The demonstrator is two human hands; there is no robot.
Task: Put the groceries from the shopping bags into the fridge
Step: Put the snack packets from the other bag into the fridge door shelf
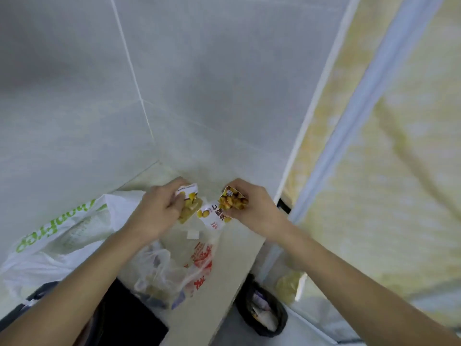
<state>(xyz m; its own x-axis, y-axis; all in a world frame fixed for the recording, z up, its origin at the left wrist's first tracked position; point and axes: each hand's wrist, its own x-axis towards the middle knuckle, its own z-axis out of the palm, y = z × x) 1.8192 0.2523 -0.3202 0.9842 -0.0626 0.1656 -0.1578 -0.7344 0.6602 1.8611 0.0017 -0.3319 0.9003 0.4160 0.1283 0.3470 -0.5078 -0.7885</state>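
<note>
free: above hands | blocked: bags (174, 265) below, wall (199, 96) ahead

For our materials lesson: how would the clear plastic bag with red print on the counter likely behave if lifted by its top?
The clear plastic bag looks thin and crumpled, so probably floppy. It slumps around its contents, so it would likely sag and stretch downward. Its film looks glossy, so possibly slippery.

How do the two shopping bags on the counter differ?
The left bag is opaque white with green lettering; the right bag is clear with red print. The left bag hides its contents; packaged goods show through the right bag. The left bag lies beside the left hand, the right bag just below both hands, under the snack packets they hold. Both are thin, crumpled plastic on the counter.
</note>
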